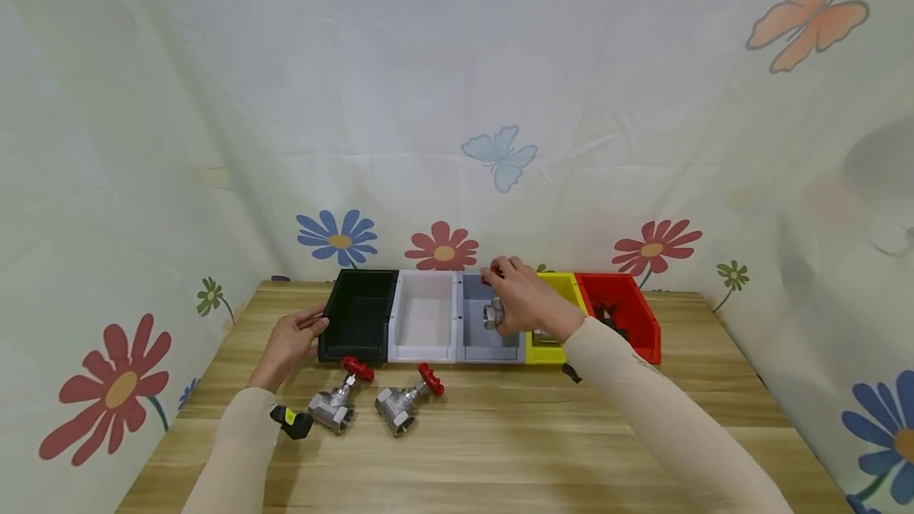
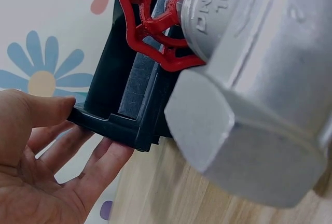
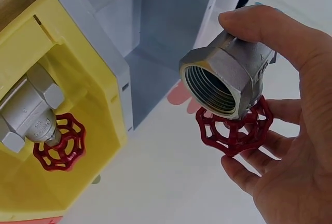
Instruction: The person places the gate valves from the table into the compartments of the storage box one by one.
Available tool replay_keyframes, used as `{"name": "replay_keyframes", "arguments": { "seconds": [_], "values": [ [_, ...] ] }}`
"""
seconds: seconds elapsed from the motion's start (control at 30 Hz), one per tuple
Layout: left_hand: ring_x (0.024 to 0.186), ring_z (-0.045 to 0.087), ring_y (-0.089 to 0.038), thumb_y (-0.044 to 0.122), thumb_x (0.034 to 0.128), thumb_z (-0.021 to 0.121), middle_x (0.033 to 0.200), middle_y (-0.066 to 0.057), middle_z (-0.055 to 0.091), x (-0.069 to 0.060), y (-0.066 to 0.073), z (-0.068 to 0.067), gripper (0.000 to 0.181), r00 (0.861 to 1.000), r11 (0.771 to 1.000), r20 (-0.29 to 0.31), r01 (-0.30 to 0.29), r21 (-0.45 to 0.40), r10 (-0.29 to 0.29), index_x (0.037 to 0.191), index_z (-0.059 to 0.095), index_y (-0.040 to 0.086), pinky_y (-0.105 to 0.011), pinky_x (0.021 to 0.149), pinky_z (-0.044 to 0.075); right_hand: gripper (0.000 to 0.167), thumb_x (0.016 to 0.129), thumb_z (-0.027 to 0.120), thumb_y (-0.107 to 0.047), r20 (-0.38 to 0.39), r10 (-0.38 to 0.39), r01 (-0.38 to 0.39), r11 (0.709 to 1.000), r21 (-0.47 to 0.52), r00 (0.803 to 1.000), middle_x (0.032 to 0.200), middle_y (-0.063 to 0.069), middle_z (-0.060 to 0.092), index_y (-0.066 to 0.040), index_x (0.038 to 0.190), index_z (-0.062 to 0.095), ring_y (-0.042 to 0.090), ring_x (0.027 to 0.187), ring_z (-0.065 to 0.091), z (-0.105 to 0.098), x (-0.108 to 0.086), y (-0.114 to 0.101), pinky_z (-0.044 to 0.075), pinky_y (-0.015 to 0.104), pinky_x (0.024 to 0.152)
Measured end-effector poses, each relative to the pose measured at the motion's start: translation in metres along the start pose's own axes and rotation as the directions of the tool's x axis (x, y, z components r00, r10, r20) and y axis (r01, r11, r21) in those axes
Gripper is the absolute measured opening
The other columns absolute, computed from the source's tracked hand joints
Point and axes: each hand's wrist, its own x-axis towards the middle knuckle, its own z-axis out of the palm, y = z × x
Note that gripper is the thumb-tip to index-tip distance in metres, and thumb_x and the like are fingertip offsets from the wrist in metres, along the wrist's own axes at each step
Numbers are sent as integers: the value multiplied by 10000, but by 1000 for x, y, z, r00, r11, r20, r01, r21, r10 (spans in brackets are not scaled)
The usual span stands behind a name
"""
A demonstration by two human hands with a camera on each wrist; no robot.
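Observation:
My right hand [image 1: 527, 300] holds a metal valve [image 3: 228, 73] with a red handwheel over the grey bin [image 1: 491, 339]; in the right wrist view the thumb lies on the metal body and the fingers are curled by the handwheel. At the left end of the row, my left hand [image 1: 287, 346] grips the rim of the black bin [image 2: 111, 125], thumb on top and fingers beneath. Two more valves with red handwheels, one [image 1: 332, 407] by the black bin and another [image 1: 397, 409] to its right, lie on the wooden table.
A white bin [image 1: 424, 354] stands between the black and grey ones. The yellow bin [image 3: 98, 94] holds a valve [image 3: 31, 110], and the red bin [image 1: 646, 324] holds dark items. Behind the row hangs a flower-print curtain [image 1: 385, 101].

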Motion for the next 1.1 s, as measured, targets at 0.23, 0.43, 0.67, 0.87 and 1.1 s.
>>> {"name": "replay_keyframes", "arguments": {
  "seconds": [0.23,0.43,0.67,0.87,1.1],
  "values": [
    [1358,462,-411,288,1039,486,1539,-200,402,1,0,-1,531,1000,1000,1,-9,14,9,1534,355,149,-536,1024,475,973,617,891,-438,33,28,-28,1000,-1,999,1411,83,461,-159,1449,470,254,1234,433,11,13,2,481,412,1065],
    [1341,486,-400,282,1040,484,1527,-202,418,2,0,-1,521,1000,1000,-1,-21,17,21,1528,367,142,-510,998,504,958,633,887,-422,76,45,-46,999,14,996,1392,88,458,-152,1449,465,249,1224,425,22,23,2,482,389,1059],
    [1314,518,-385,275,1035,495,1516,-198,436,1,0,-1,511,1000,1000,-7,-12,16,12,1518,389,143,-467,958,542,934,645,891,-390,112,58,-62,998,33,992,1390,109,455,-125,1440,478,271,1237,416,37,31,3,451,402,1095],
    [1292,537,-390,283,1033,500,1518,-210,430,1,0,-1,520,1000,999,-10,-22,24,23,1519,386,138,-458,947,550,959,648,898,-404,139,81,-87,996,34,987,1401,124,455,-105,1454,471,287,1253,418,47,37,6,452,413,1098],
    [1281,547,-377,286,1035,496,1510,-209,442,0,1,-1,517,1000,1000,-12,-20,21,21,1518,388,139,-453,946,553,938,665,895,-407,191,104,-109,994,18,976,1404,121,452,-124,1455,474,282,1237,431,60,45,8,457,435,1091]
  ]
}}
